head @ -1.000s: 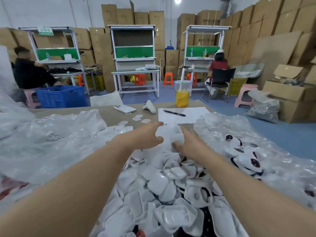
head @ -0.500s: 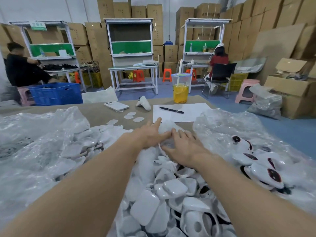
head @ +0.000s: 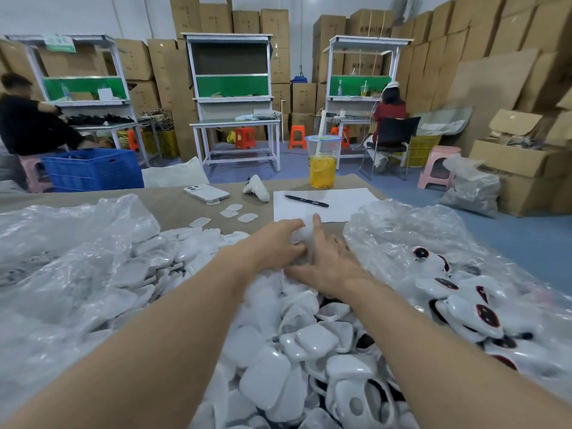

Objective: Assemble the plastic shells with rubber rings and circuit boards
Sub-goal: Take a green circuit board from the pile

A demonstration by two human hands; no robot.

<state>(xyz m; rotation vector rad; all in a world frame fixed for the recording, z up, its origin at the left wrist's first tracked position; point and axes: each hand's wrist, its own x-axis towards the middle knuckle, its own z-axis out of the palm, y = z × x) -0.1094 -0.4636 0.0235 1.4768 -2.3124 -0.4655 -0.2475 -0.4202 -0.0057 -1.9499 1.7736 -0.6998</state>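
A heap of white plastic shells fills the table in front of me. At its far end my left hand curls round a white shell. My right hand lies beside it with fingers stretched over the same shell and the pile. Clear plastic bags flank the heap: the left bag holds more white shells, the right bag holds white shells with dark red round inserts. A few flat translucent rubber pieces lie on the brown tabletop beyond. No circuit board is visible.
Past my hands lie a sheet of paper with a black pen, a white phone, an assembled white shell and a cup of yellow drink. Workbenches, a blue crate, stools, seated people and cardboard boxes fill the room.
My hands drew closer together at the far end of the heap. The left hand's fingers closed round a white shell and the right hand came over against it.
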